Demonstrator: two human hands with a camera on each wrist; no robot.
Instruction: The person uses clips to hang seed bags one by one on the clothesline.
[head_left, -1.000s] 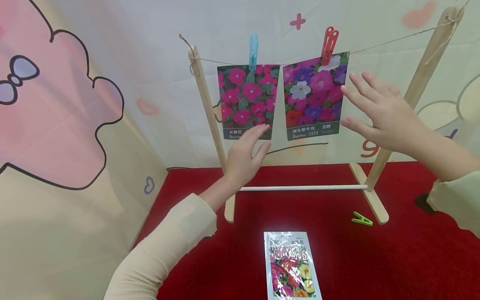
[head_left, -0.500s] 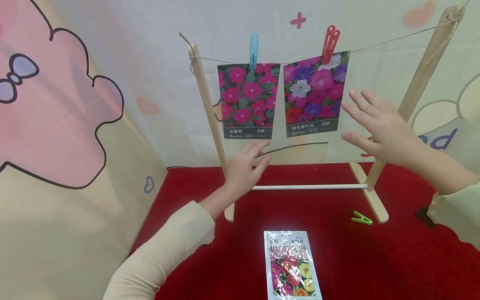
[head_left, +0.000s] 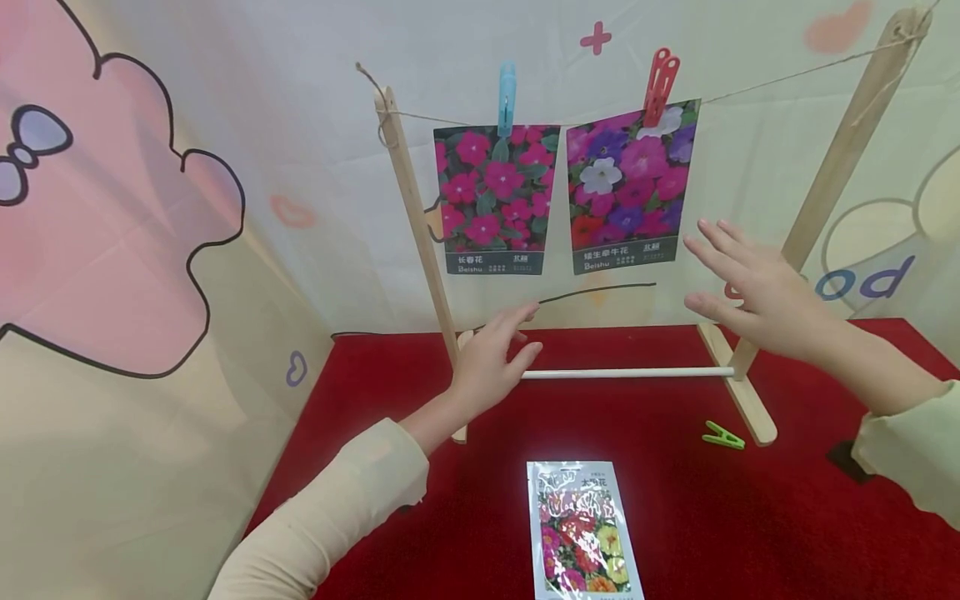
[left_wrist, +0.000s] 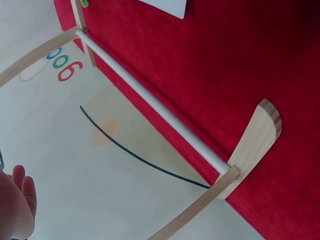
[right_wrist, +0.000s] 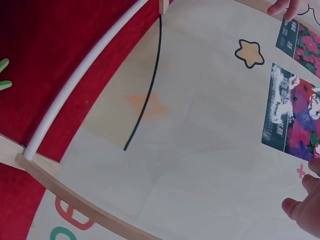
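Observation:
Two flower seed packets hang from a string: a pink-flowered packet (head_left: 495, 200) under a blue clothespin (head_left: 507, 100), and a mixed purple, white and red one (head_left: 633, 183) under a red clothespin (head_left: 660, 87). My left hand (head_left: 491, 358) holds nothing and hovers below the pink packet, fingers loosely bent. To the right of the other packet, my right hand (head_left: 765, 292) is raised with fingers spread, apart from it. A third, silver-edged seed packet (head_left: 581, 533) lies flat on the red cloth, and a green clothespin (head_left: 723, 435) lies by the stand's right foot.
The string runs between two wooden posts (head_left: 847, 150), joined low down by a white rod (head_left: 630, 373). A printed curtain (head_left: 262, 275) stands behind and to the left. Red cloth (head_left: 750, 525) covers the table.
Both hands have moved down, away from the hanging packets. My left hand no longer overlaps the pink packet's lower edge. The packets still hang from the string.

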